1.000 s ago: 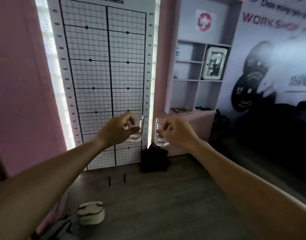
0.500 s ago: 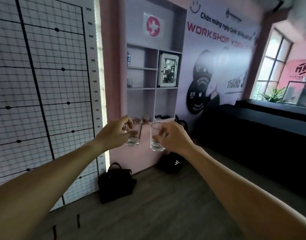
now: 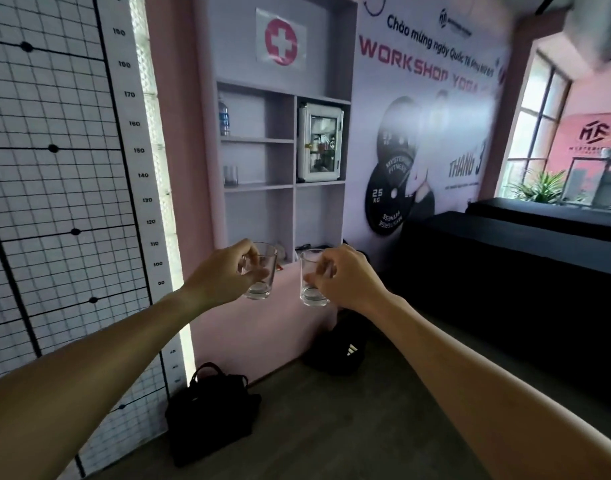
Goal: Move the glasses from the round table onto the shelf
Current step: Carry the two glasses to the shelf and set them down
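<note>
Each of my hands carries a clear drinking glass at chest height. My left hand [image 3: 221,275] pinches the left glass [image 3: 262,282] near its rim. My right hand [image 3: 345,277] grips the right glass [image 3: 309,289] the same way. Both glasses are upright and look empty. Straight ahead, built into the pink wall, stands the shelf [image 3: 259,186] with several open compartments. On its middle left board another glass [image 3: 230,175] stands. The round table is out of view.
A water bottle [image 3: 223,116] stands on the upper left board and a small glass-door cabinet [image 3: 319,142] fills the right compartment. Two black bags [image 3: 210,410] [image 3: 338,344] lie on the floor below the shelf. A dark bench [image 3: 505,258] runs along the right.
The view has swung right and come closer to the shelf, which looks larger now. Both hands keep hold of their glasses, side by side, as before.
</note>
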`<action>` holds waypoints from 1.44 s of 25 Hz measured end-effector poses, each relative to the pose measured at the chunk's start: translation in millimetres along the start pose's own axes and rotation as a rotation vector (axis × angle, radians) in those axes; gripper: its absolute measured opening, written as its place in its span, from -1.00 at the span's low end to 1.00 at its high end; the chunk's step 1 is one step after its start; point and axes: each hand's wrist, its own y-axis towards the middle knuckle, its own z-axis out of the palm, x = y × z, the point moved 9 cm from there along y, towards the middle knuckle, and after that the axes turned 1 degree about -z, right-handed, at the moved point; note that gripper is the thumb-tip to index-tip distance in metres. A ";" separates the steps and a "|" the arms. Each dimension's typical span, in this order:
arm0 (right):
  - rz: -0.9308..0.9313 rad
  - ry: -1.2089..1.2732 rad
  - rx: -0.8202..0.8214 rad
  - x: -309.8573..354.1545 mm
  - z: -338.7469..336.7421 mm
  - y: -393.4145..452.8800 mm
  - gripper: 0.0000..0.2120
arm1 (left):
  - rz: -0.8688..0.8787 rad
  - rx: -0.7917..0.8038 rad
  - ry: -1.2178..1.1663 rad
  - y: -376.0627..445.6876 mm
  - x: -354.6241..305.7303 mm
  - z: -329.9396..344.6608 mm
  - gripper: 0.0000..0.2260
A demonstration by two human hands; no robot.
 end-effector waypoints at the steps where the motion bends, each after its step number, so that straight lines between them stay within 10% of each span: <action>1: -0.007 0.001 -0.002 -16.0 2.2 20.4 -0.77 | -0.001 -0.007 0.000 22.9 4.6 9.0 -0.77; 36: -0.243 0.127 0.035 -232.9 203.6 624.5 -0.77 | -0.083 -0.246 0.158 576.8 298.3 87.0 -0.79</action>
